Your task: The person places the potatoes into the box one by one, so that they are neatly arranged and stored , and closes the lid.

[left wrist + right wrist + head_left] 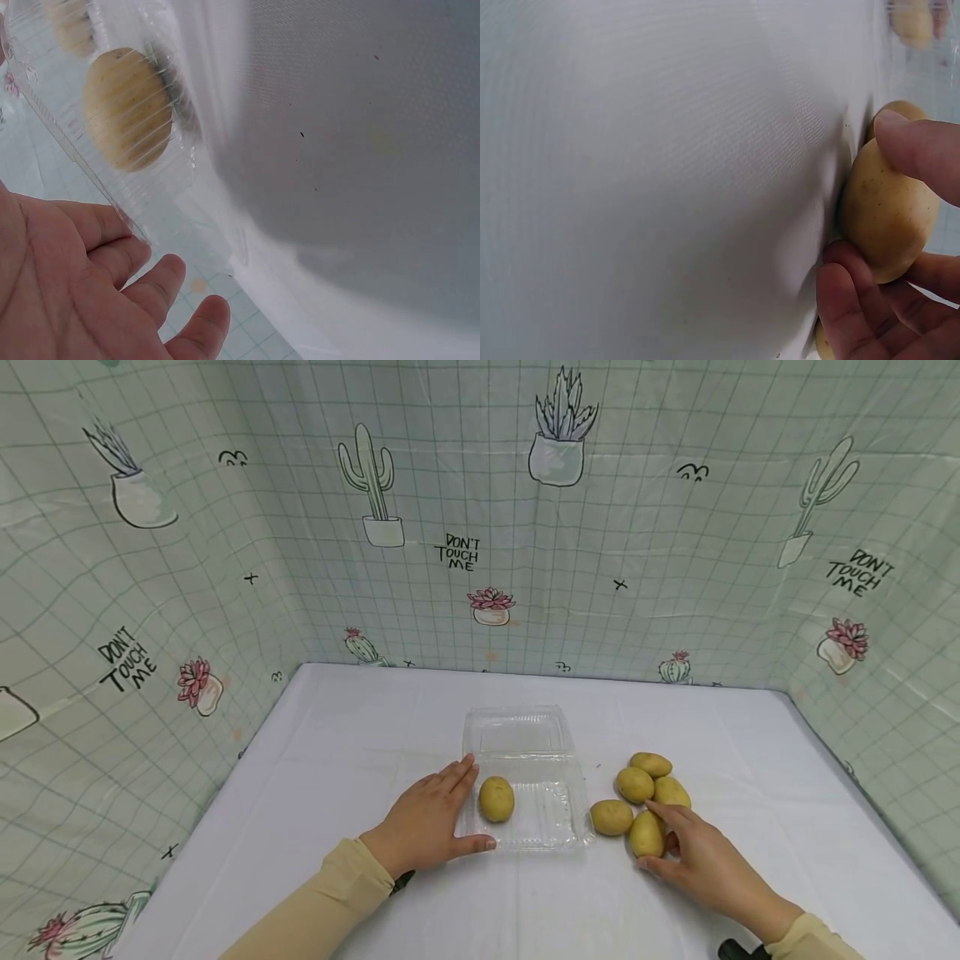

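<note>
A clear plastic clamshell container (555,817) lies with its lid folded back on the white tabletop. Inside its base, toward the left, sits one yellow potato (497,799). My left hand (423,818) touches the container's left side, fingers extended and thumb at its front edge; the left wrist view shows the fingertips against the clear wall. To the right of the container my right hand (708,864) pinches a potato (889,210) between thumb and fingers, at the front of a small group. That potato still appears to rest on the table.
Several loose potatoes lie close behind and beside the pinched one, including one at the left (611,817) and one at the back (651,765). A patterned cloth (420,593) with cactus drawings walls the table at the back and both sides.
</note>
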`<control>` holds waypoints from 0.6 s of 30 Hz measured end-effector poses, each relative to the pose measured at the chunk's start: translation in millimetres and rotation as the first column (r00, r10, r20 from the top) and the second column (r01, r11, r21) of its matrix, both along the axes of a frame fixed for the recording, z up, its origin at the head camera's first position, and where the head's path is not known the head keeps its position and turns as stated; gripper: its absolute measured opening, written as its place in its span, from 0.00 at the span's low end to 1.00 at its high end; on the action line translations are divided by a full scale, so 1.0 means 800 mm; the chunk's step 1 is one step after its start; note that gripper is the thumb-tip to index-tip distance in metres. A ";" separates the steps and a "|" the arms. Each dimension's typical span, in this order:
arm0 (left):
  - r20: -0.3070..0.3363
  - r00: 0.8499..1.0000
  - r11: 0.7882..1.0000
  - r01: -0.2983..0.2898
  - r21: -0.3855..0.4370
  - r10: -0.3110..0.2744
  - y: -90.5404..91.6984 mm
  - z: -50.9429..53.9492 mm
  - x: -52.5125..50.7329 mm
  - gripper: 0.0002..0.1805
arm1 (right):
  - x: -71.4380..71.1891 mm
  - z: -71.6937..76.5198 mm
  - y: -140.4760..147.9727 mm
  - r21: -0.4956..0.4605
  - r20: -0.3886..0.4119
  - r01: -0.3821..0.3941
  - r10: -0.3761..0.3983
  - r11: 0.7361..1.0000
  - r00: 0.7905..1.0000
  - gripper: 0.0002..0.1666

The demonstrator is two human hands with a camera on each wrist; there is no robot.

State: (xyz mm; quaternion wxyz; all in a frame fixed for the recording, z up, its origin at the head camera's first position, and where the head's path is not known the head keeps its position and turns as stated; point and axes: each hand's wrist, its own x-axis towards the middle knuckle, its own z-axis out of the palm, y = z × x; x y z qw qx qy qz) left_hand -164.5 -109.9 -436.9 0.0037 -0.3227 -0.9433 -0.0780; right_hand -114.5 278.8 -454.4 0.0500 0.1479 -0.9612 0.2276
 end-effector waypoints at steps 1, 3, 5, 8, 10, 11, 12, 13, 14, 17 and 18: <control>0.001 1.000 1.000 0.000 0.000 0.000 0.000 0.000 0.000 0.57 | 0.000 0.000 0.000 -0.001 -0.001 0.000 0.000 1.000 1.000 0.47; -0.001 1.000 1.000 0.001 0.000 -0.001 0.000 0.000 0.000 0.57 | 0.000 -0.001 0.001 -0.007 -0.001 0.000 0.000 1.000 1.000 0.46; -0.003 1.000 1.000 0.001 -0.001 -0.001 0.000 0.001 0.001 0.57 | 0.000 -0.001 0.001 -0.013 0.000 0.001 -0.001 1.000 1.000 0.46; -0.006 1.000 1.000 0.001 -0.004 -0.001 0.000 0.000 0.001 0.57 | 0.000 -0.001 0.002 -0.025 0.007 0.003 -0.003 1.000 1.000 0.47; -0.007 1.000 1.000 0.001 -0.003 -0.001 0.000 0.001 0.001 0.57 | 0.001 -0.001 0.002 -0.029 0.008 0.004 -0.003 1.000 1.000 0.47; -0.008 1.000 1.000 0.002 -0.003 -0.002 0.000 0.001 0.001 0.57 | 0.001 -0.001 0.002 -0.032 0.007 0.004 -0.003 0.999 1.000 0.47; -0.007 1.000 1.000 0.003 -0.002 -0.003 0.000 0.001 0.001 0.57 | 0.001 -0.001 0.002 -0.035 0.006 0.002 -0.001 0.999 1.000 0.47; -0.006 1.000 1.000 0.003 -0.001 -0.003 0.000 0.001 0.001 0.57 | 0.002 -0.001 0.002 -0.038 0.003 0.002 -0.002 0.999 1.000 0.47; -0.006 1.000 1.000 0.003 0.001 -0.003 0.000 0.001 0.001 0.57 | 0.002 0.000 0.002 -0.040 -0.002 -0.002 0.002 0.999 1.000 0.47; -0.004 1.000 1.000 0.003 0.004 -0.003 0.000 0.001 0.001 0.57 | 0.003 0.000 0.003 -0.049 -0.018 -0.008 0.007 0.999 1.000 0.47; -0.004 1.000 1.000 0.003 0.005 -0.003 0.000 0.001 0.001 0.57 | 0.004 0.001 0.003 -0.051 -0.022 -0.013 0.012 0.999 1.000 0.47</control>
